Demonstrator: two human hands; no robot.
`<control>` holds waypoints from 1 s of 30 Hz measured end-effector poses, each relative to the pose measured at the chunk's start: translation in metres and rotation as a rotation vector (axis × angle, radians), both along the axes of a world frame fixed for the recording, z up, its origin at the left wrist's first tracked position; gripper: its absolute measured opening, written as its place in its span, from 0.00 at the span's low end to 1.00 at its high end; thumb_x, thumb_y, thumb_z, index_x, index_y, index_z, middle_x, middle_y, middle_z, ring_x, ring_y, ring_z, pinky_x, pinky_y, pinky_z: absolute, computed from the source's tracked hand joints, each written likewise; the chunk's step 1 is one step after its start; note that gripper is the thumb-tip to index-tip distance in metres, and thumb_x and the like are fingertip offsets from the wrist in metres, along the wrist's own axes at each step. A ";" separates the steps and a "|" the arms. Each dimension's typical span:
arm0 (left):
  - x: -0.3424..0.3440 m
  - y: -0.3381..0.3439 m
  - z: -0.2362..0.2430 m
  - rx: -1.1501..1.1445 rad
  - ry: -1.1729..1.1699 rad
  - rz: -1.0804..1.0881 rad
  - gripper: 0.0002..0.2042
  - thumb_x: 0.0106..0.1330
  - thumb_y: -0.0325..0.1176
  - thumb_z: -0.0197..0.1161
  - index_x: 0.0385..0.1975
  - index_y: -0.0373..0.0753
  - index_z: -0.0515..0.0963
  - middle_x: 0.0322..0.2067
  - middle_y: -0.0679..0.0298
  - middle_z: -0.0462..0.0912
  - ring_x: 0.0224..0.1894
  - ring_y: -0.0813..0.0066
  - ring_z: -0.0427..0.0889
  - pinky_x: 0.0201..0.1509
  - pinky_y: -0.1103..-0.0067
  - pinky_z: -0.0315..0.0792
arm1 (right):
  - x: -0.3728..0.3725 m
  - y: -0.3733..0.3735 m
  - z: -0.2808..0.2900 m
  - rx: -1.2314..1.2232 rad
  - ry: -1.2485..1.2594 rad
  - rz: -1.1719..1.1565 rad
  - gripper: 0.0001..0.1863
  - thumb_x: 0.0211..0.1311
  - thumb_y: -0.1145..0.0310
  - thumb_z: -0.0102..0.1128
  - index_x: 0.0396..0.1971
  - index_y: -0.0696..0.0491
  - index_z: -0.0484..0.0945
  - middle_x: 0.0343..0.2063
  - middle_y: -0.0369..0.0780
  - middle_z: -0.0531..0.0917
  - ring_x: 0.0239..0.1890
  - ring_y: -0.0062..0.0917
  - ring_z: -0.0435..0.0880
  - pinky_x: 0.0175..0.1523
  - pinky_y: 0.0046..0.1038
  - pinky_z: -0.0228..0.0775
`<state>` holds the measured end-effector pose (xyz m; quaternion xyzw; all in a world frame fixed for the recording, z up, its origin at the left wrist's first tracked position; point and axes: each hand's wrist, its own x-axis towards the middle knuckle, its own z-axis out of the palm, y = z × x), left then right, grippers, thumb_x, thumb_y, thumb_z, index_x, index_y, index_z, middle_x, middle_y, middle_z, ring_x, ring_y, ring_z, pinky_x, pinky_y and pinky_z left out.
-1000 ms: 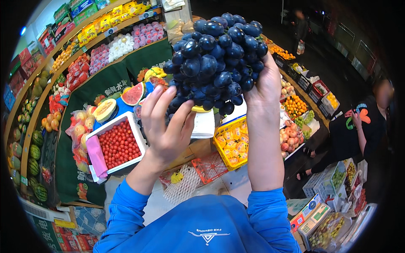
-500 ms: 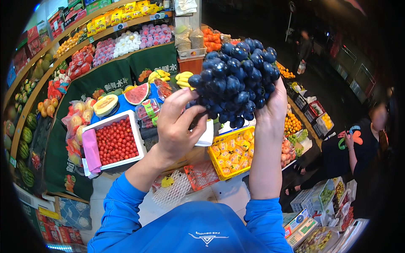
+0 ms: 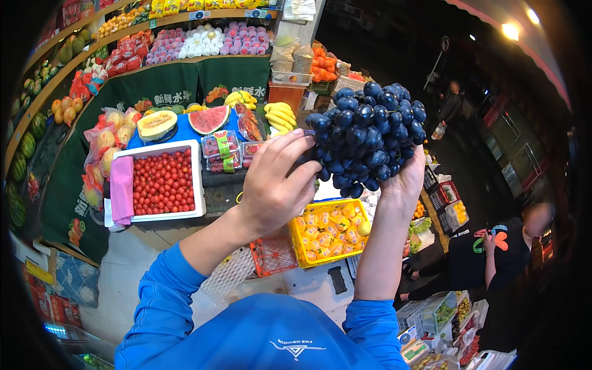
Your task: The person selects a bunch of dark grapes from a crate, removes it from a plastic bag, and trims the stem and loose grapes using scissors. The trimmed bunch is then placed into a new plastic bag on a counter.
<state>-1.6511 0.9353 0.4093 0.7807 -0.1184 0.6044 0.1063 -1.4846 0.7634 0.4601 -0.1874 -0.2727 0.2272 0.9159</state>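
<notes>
A big bunch of dark blue-black grapes (image 3: pixel 370 132) hangs in the air in front of me, level with my hands. My right hand (image 3: pixel 405 176) cups it from below and on its right side, the fingers mostly hidden behind the fruit. At the bunch's left edge, my left hand (image 3: pixel 280 176) is closed, thumb and fingertips pinched around a grape there. Its fingers cover most of what lies between them. Below the bunch stands a yellow crate (image 3: pixel 300 251) of fruits in yellow wrappers.
Left of my hands, a white foam box (image 3: pixel 198 185) holds small red fruit; a pink cloth (image 3: pixel 121 188) drapes its side. Behind it are cut melon (image 3: pixel 157 125), watermelon (image 3: pixel 208 119) and bananas (image 3: pixel 280 115). A red crate (image 3: pixel 271 254) lies low. Another person (image 3: pixel 505 253) stands at right.
The whole view has shifted, so the stall sits differently. The grape bunch and both hands appear slightly further right and lower. Both hands keep their hold on the bunch.
</notes>
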 end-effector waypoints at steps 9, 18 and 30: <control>-0.001 -0.008 -0.004 0.046 -0.047 0.118 0.16 0.49 0.32 0.76 0.38 0.37 0.85 0.55 0.56 0.81 0.62 0.55 0.77 0.64 0.59 0.70 | -0.012 0.002 0.004 -0.038 0.004 -0.132 0.22 0.78 0.57 0.46 0.56 0.56 0.80 0.53 0.45 0.85 0.54 0.38 0.85 0.63 0.45 0.77; 0.001 -0.013 -0.011 0.127 -0.270 0.005 0.11 0.55 0.27 0.72 0.39 0.41 0.88 0.49 0.64 0.84 0.56 0.64 0.81 0.59 0.67 0.75 | -0.005 -0.011 -0.007 0.086 -0.074 0.057 0.23 0.77 0.56 0.48 0.60 0.56 0.77 0.57 0.46 0.82 0.58 0.40 0.82 0.68 0.48 0.71; -0.043 -0.013 -0.017 -0.497 -0.093 -0.321 0.12 0.59 0.23 0.73 0.41 0.33 0.80 0.46 0.52 0.83 0.51 0.52 0.83 0.56 0.65 0.77 | 0.021 -0.019 -0.031 0.041 -0.140 -0.281 0.28 0.75 0.54 0.52 0.65 0.59 0.71 0.60 0.46 0.79 0.60 0.39 0.80 0.68 0.45 0.72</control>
